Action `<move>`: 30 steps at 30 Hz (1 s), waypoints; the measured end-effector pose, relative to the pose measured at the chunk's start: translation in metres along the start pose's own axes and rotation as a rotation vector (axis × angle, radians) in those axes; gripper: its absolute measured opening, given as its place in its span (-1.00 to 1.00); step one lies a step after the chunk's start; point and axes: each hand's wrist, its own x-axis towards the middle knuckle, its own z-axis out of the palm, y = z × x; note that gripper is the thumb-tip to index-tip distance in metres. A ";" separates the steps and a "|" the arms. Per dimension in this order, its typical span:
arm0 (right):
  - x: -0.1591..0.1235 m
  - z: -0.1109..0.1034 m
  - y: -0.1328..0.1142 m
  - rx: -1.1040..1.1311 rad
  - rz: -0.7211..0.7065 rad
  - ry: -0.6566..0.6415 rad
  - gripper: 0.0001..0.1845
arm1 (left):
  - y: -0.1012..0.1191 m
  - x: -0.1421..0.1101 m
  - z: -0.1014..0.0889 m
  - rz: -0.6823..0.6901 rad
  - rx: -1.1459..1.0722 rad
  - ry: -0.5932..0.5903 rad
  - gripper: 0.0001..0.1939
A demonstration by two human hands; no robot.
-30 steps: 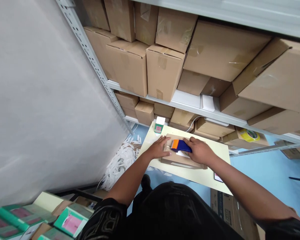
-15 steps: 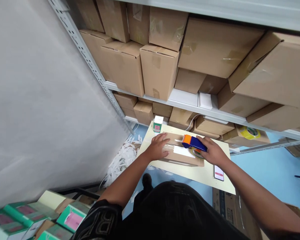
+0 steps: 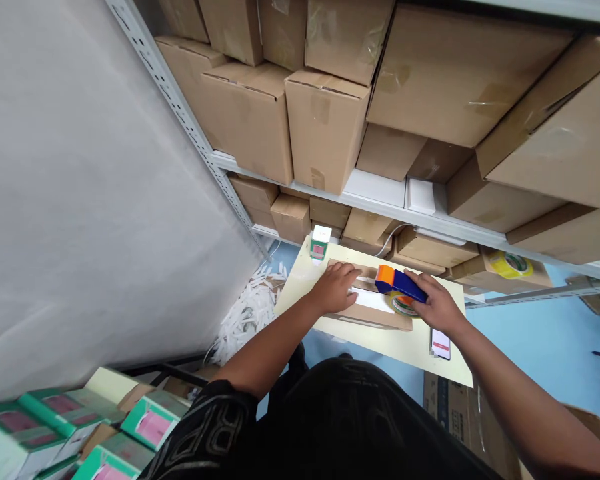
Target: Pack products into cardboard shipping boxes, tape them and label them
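Observation:
A cardboard box (image 3: 380, 317) lies on the pale yellow table, with a white strip (image 3: 373, 300) showing along its top between the flaps. On the left part of that top rests my left hand (image 3: 336, 287), palm down and fingers spread. My right hand (image 3: 434, 300) grips a blue and orange tape dispenser (image 3: 403, 285), its fingers wrapped round the handle. The dispenser is over the right half of the box, with a roll of tape (image 3: 404, 303) in it; whether it touches the cardboard I cannot tell.
On the table (image 3: 300, 287) stand a small green-and-white box (image 3: 320, 241) and, at right, a phone (image 3: 441, 344). Shelves of cardboard boxes (image 3: 325, 127) rise behind. White paper shreds (image 3: 247, 317) lie at left; green boxes (image 3: 153, 423) fill the lower left. A yellow tape roll (image 3: 511, 265) rests on a shelf box.
My left hand has slid right along the box top. My right hand and the tape dispenser have shifted slightly right, and the camera view has moved a little.

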 end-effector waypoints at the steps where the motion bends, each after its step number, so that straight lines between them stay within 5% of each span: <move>1: 0.000 0.000 0.000 0.004 -0.006 0.003 -0.26 | 0.002 0.007 0.002 0.019 0.000 -0.021 -0.37; 8: 0.000 0.002 0.004 0.034 -0.034 0.030 -0.27 | 0.007 0.040 0.019 0.087 0.130 -0.116 -0.43; 15: -0.003 -0.007 0.009 -0.090 -0.072 -0.020 -0.26 | 0.001 0.044 0.033 0.204 0.369 -0.037 -0.64; 23: -0.004 -0.023 0.020 -0.317 -0.117 -0.152 -0.26 | 0.005 0.049 0.042 0.250 0.504 -0.115 -0.68; 30: -0.032 -0.046 0.055 -0.374 -0.089 -0.172 -0.25 | 0.005 0.055 0.046 0.205 0.533 -0.110 -0.65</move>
